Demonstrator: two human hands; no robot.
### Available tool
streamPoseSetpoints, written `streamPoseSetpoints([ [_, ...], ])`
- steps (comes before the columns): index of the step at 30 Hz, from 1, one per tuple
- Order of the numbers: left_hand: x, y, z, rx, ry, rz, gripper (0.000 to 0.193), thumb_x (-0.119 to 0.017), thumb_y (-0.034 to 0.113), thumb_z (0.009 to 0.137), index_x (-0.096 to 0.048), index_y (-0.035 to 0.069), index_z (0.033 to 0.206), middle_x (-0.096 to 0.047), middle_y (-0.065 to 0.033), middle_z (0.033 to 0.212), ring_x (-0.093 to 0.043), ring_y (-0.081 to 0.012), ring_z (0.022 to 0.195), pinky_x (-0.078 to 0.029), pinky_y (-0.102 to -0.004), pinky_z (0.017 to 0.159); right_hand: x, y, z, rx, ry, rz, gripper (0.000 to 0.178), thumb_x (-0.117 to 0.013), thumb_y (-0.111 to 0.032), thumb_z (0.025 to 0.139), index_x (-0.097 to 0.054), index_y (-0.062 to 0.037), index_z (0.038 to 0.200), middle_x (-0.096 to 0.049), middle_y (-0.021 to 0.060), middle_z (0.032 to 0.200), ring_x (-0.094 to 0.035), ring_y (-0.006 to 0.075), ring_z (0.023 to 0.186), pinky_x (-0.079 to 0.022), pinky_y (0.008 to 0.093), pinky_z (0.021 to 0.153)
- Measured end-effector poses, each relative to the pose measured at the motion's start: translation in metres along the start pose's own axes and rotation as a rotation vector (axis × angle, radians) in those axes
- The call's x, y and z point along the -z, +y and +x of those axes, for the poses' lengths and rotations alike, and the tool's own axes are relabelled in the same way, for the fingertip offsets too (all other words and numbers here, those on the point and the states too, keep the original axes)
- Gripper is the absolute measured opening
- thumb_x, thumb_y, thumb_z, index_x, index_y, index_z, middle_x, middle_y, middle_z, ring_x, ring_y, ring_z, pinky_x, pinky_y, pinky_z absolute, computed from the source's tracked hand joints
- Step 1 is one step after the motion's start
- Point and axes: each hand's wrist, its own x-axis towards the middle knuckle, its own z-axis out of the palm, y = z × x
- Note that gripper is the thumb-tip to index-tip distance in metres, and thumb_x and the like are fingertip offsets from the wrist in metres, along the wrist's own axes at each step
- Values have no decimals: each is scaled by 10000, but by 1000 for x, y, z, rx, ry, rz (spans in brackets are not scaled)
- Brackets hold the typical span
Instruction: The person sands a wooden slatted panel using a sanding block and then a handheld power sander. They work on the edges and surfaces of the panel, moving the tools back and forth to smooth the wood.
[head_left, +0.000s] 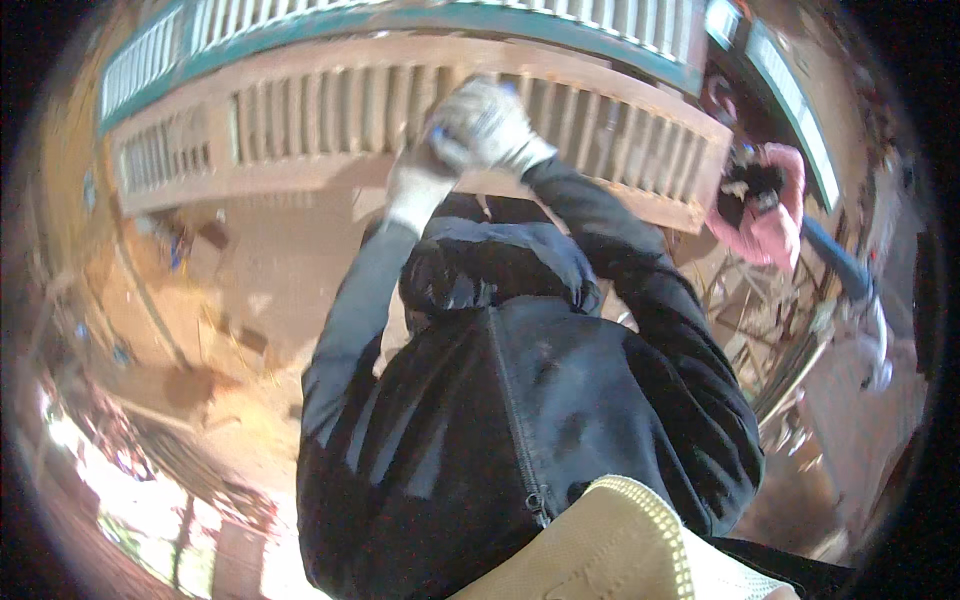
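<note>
A long louvred wooden panel, bare brownish wood with a row of slats, lies across in front of me. Both my hands wear whitish gloves with blue patches and meet over its near edge, around the middle. My right hand is on top, its fingers curled in over the slats. Just below and to the left, my left hand presses against it, fingers bent and partly covered by the right glove. Whatever the two hands hold between them is hidden and blurred.
Behind the panel lies another louvred panel with a teal frame. A similar teal panel stands at the far right. A person in a pink top works beside the panel's right end. Wood scraps litter the ground at right.
</note>
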Motion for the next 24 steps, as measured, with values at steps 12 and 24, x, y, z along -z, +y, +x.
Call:
streamPoseSetpoints([
  [12,32,17,51,195,206,-199,479,-551,438,890,-568,161,1280,-660,-185,1156,-639,-388,1060,-505,-497,906,-3,64,49,86,81,-180,252,-666,-361,806,-721,-135,902,-690,112,901,-634,349,848,-471,474,786],
  [24,-48,0,-41,-94,476,-196,563,-582,368,885,-481,66,1349,-626,-222,1205,-652,-350,1038,-543,-436,838,5,-26,-21,50,19,52,250,-708,-306,714,-723,-118,878,-714,64,909,-670,267,877,-511,419,823],
])
